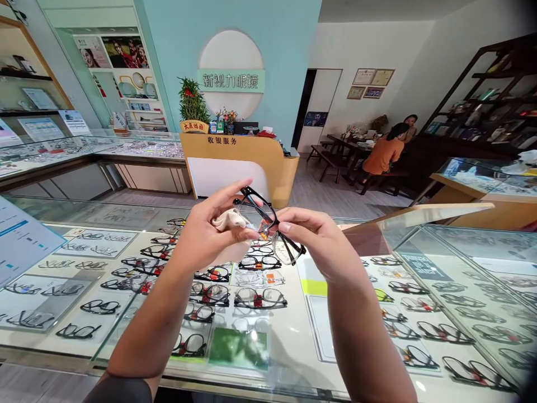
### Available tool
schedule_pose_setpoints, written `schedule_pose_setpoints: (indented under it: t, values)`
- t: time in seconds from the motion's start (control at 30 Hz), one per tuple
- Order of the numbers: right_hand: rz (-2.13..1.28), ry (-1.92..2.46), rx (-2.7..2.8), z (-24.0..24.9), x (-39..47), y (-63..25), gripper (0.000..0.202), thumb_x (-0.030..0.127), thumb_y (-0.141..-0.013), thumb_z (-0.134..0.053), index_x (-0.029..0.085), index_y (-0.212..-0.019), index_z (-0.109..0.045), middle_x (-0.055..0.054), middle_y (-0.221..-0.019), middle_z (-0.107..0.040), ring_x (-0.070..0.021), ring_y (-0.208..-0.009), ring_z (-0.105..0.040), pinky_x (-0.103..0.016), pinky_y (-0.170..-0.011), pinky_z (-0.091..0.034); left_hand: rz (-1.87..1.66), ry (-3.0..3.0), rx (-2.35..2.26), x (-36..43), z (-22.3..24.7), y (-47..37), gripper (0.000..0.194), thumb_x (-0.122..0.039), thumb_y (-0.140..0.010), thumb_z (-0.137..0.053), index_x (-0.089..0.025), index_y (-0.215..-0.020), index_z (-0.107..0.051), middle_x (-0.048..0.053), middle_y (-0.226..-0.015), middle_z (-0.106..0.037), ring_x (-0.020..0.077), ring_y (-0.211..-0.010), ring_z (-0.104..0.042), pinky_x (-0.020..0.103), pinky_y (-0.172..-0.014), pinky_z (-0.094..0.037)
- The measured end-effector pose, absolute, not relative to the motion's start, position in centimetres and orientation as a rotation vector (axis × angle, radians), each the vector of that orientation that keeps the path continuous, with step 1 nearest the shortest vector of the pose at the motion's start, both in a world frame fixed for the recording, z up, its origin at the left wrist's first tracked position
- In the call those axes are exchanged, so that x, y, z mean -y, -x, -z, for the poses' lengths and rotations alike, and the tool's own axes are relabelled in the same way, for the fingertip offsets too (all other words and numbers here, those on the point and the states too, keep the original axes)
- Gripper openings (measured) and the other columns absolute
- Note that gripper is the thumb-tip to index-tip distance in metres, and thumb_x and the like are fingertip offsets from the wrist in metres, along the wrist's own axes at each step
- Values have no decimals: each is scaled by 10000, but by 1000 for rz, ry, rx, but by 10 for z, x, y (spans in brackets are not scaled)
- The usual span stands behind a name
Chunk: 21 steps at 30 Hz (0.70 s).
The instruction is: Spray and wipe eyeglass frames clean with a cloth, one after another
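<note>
A pair of black-framed eyeglasses is held tilted above the glass display case, between my two hands. My left hand has a pale cleaning cloth bunched in its fingers, at the edge of the upper lens. With thumb and fingers pinched, my right hand grips the frame near its bridge. The lower lens hangs beside the right fingers. Below the hands, several rows of glasses lie inside the case, many with orange or red tags.
The glass display case spans the front, with a wooden board standing at its right. A blue-and-white sheet stands at left. Beyond is a wooden cashier counter. At the back right, two people sit by a dark table.
</note>
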State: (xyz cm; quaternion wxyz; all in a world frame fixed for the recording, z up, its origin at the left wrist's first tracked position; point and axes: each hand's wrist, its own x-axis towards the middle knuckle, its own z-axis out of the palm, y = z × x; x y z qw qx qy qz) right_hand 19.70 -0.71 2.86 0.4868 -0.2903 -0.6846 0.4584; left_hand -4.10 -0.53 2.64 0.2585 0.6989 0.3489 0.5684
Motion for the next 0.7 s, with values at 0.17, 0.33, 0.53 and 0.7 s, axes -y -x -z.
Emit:
schedule_pose_setpoints:
  t: [0.17,0.33,0.53,0.7]
  values:
    - [-1070,653,1579,-27,3,-196,173,425,-925,-858,263,-868,-875,-49,-975,-867,-215,-912,-758,-374,-846,-604,-1638,-1890,-972,4,-25,39,850,-417,-691,-1053,-322,-1478,-748,78,-1096,-832,219,-790,-746,307,-653,-609]
    - [-613,732,1458,-21,4,-185,102,345,-965,-826,262,-954,-885,-77,-1120,-868,-259,-1090,-790,-450,-1002,-612,-1969,-1961,-1139,16,-23,26,133,-355,-899,-908,-249,-965,-864,33,-904,-793,170,-804,-709,280,-732,-564]
    - [-103,731,1469,-5,12,-158,119,247,-1021,-749,300,-1050,-852,-88,-1213,-850,-292,-1166,-791,-532,-1075,-631,-1788,-1897,-1078,27,-17,2,185,-384,-920,-879,-237,-1029,-908,56,-910,-821,187,-776,-735,294,-678,-569]
    - [107,670,1508,8,11,-148,246,194,-1023,-714,309,-1197,-843,-115,-1319,-831,-325,-1213,-791,-561,-1053,-651,-1758,-1756,-1035,20,-15,1,148,-361,-904,-869,-230,-964,-901,38,-863,-805,184,-779,-727,286,-714,-583]
